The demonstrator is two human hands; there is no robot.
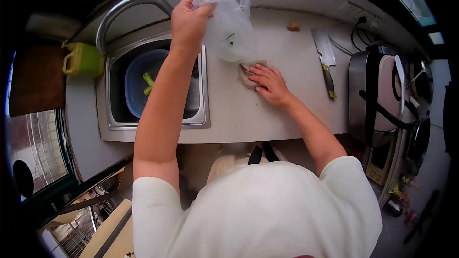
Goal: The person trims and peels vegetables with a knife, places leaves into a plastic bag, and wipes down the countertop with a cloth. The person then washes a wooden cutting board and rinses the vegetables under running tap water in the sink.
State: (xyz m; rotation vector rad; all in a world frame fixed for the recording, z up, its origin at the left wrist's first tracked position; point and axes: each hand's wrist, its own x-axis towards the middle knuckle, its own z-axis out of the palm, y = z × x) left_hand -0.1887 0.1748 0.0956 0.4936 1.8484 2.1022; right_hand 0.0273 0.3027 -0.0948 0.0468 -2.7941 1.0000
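Note:
My left hand (190, 25) is closed around the top of a translucent white plastic bag (228, 33), lifted near the back of the counter. A small dark green scrap shows through the bag's side. Below and to the right of the bag, my right hand (268, 83) presses a crumpled greyish-brown cloth (249, 73) against the countertop (234, 114). Its fingers lie over the cloth's right part. A few tiny dark bits are on the counter just below the cloth.
At left, a sink (206, 100) holds a blue basin (131, 79) with green vegetable pieces (148, 84) under the curved faucet (129, 1). A yellow-green jug (85, 60) stands beside it. Rightward lie a cleaver (324, 52), a brown lump (293, 27) and a rice cooker (377, 91).

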